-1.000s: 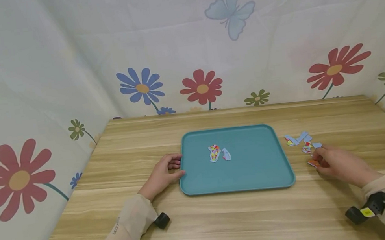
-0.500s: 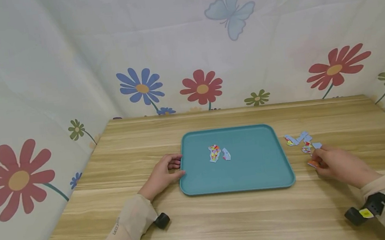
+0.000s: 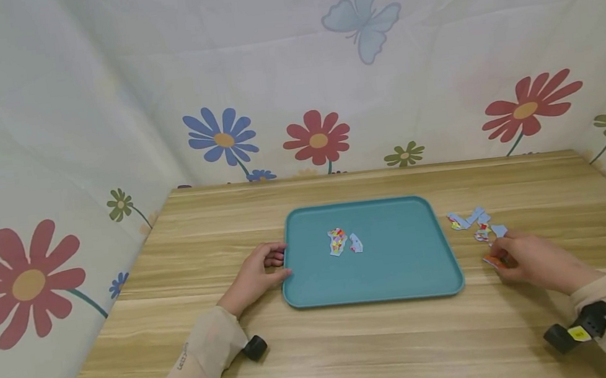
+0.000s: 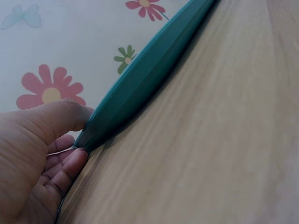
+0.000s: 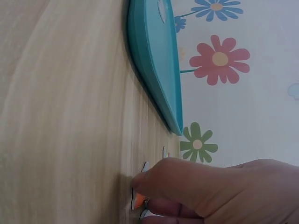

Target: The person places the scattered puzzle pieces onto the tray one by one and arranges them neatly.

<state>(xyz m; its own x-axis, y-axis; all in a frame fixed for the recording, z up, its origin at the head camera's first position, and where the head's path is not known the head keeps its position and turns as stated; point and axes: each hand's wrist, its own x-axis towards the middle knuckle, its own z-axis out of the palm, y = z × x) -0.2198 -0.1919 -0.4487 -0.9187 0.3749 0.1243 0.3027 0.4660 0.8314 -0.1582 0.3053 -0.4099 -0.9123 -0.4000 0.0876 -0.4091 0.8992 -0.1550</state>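
My left hand (image 3: pixel 251 279) is at the left edge of a teal tray (image 3: pixel 396 265). In the left wrist view its thumb and fingers hold the tray's corner rim. My right hand (image 3: pixel 540 262) is on the table right of the tray, pinching an orange picture piece (image 3: pixel 493 261) between thumb and fingers. Most of that piece is hidden by the hand, though orange shows under the thumb in the right wrist view. On the tray lie a multicoloured irregular piece (image 3: pixel 337 242) and a narrow light-blue piece (image 3: pixel 356 243), slightly apart.
Beyond my right fingers lie several loose pieces, among them a red-and-yellow piece (image 3: pixel 482 232) and a light-blue piece (image 3: pixel 499 230). Everything stands on a wooden table (image 3: pixel 355 351). A flower-printed curtain (image 3: pixel 425 75) rises behind it and at both sides.
My right fingers have shifted very slightly on the orange piece, showing a little more of the light-blue piece beside them. The left hand and tray stay in place.
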